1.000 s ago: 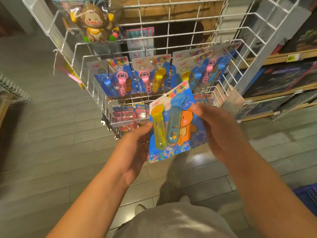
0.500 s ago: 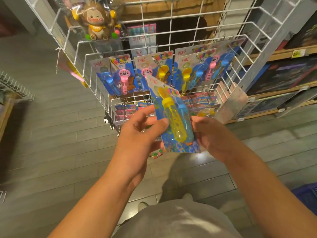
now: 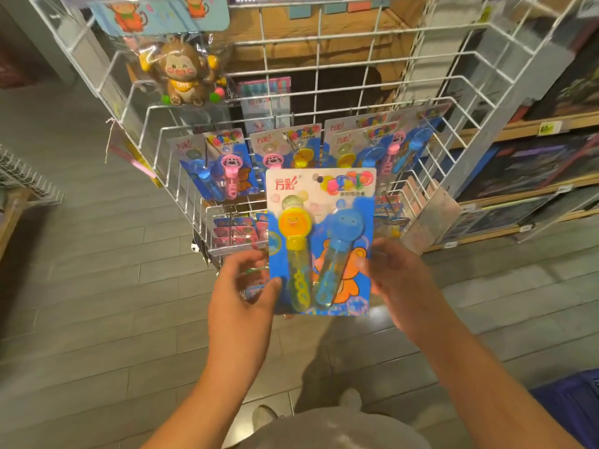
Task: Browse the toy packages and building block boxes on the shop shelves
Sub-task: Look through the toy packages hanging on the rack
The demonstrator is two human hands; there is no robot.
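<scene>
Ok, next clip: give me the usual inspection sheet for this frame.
Surface: white wire rack; grey plank floor.
Job's things: bubble wand pack, upright, front showing, held before the rack; yellow wand left, blue right.
Clutter: similar packs hang on the rack; bagged monkey toy top left.
Hands: left hand thumb on the pack's left edge; right hand grips its right edge.
Cables: nothing seen.
Surroundings: wooden shelves with dark boxes at right; blue crate bottom right.
</scene>
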